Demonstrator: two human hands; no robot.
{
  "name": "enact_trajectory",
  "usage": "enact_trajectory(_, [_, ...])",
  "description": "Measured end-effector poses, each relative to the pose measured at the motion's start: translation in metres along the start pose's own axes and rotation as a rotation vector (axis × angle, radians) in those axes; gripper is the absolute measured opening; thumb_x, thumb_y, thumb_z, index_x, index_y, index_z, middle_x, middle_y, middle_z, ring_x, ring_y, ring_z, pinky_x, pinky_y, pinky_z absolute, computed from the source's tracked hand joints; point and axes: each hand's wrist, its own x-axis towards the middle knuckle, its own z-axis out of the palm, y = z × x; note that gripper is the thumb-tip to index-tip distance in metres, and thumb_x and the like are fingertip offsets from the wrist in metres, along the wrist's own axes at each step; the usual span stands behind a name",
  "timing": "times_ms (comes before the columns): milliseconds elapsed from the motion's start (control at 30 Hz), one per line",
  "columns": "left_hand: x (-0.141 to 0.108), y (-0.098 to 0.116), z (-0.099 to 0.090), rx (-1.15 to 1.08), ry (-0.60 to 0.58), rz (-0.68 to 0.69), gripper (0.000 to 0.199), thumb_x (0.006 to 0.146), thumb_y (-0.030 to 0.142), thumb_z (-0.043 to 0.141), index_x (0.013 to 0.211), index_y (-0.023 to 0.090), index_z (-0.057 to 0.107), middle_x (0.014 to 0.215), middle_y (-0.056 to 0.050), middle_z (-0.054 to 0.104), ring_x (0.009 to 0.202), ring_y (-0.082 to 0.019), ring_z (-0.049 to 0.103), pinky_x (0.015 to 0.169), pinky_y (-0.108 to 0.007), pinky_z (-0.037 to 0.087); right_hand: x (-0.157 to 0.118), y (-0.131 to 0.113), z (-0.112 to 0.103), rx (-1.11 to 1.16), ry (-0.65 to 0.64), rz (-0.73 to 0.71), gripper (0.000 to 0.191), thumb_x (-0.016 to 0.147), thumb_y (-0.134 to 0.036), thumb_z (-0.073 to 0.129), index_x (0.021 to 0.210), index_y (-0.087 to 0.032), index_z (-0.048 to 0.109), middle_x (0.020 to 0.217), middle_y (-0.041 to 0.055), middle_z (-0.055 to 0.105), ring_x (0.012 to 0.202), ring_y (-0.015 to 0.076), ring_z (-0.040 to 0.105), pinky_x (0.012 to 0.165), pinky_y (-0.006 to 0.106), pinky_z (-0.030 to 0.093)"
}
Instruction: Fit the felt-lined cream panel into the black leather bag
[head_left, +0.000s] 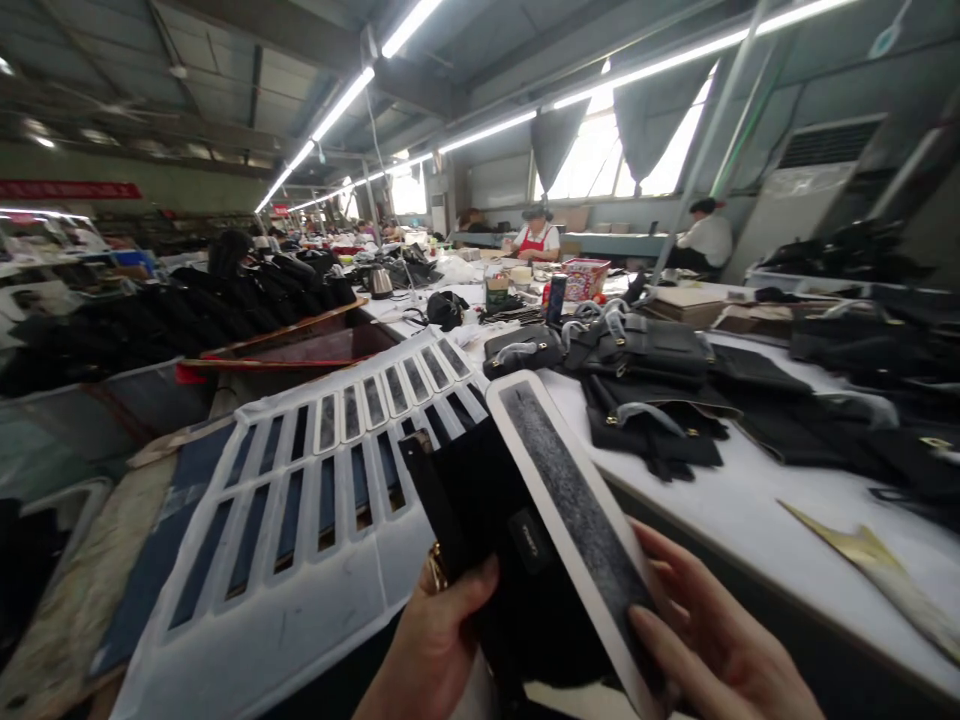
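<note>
My left hand point(442, 625) is closed on the side of a black handbag point(480, 500), its thumb on the dark lining beside a small label. A gold-coloured metal fitting shows by the fingers. In my right hand point(712, 620) is a long strip panel point(570, 500) with rounded ends, a pale border and a speckled dark centre. Thumb and fingers grip its lower end. The panel lies slanted along the bag's right side; whether it touches the bag inside cannot be made out. Left of the bag, similar strip panels point(375, 402) lie in a row on a slotted translucent sheet point(300, 620).
Black handbags point(637, 350) with wrapped handles cover the white table point(720, 540) on the right. A yellowish scrap point(862, 550) lies near its edge. Dark bags point(180, 315) are heaped at left. A person in a red apron point(536, 240) sits farther back.
</note>
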Motion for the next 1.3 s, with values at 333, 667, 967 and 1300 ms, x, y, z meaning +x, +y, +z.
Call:
enact_trajectory(333, [-0.015,-0.007,0.025,0.181,-0.101,-0.131,0.038,0.055,0.030,0.092,0.089,0.018,0.079,0.090,-0.009,0.079,0.100,-0.036,0.071,0.097,-0.048,0.054,0.016,-0.035,-0.011,0.315,-0.414,0.059,0.083,0.075,-0.063,0.071,0.145,-0.029,0.043,0.138,0.0104,0.054,0.118,0.0287,0.055,0.097,0.044,0.046])
enact_trajectory(667, [0.020,-0.013,0.010,0.403,-0.088,-0.011,0.032,0.059,0.031,0.088,0.083,0.015,0.075,0.088,-0.008,0.078,0.086,-0.027,0.072,0.081,-0.035,0.058,0.013,-0.059,-0.039,-0.004,-0.289,-0.169,0.067,0.067,-0.028,0.075,0.128,-0.022,0.049,0.111,0.0050,0.064,0.107,0.0264,0.059,0.098,0.044,0.043])
enact_trajectory(967, [0.035,-0.026,-0.015,0.439,0.052,0.213,0.056,0.054,0.025,0.090,0.103,0.020,0.063,0.087,0.001,0.071,0.081,-0.018,0.066,0.074,-0.028,0.055,0.004,-0.046,-0.038,-0.436,-0.180,-0.238,0.071,0.064,-0.024,0.075,0.130,-0.022,0.049,0.114,0.0039,0.059,0.103,0.0231,0.055,0.092,0.036,0.047])
enact_trajectory(1300, [0.048,-0.028,-0.048,0.824,0.015,0.277,0.037,0.062,0.025,0.081,0.089,0.021,0.057,0.078,0.005,0.064,0.075,-0.015,0.060,0.070,-0.024,0.048,0.008,-0.012,-0.032,-0.556,-0.196,-0.300,0.074,0.068,-0.022,0.073,0.135,-0.021,0.043,0.120,0.0077,0.055,0.107,0.0242,0.057,0.095,0.038,0.049])
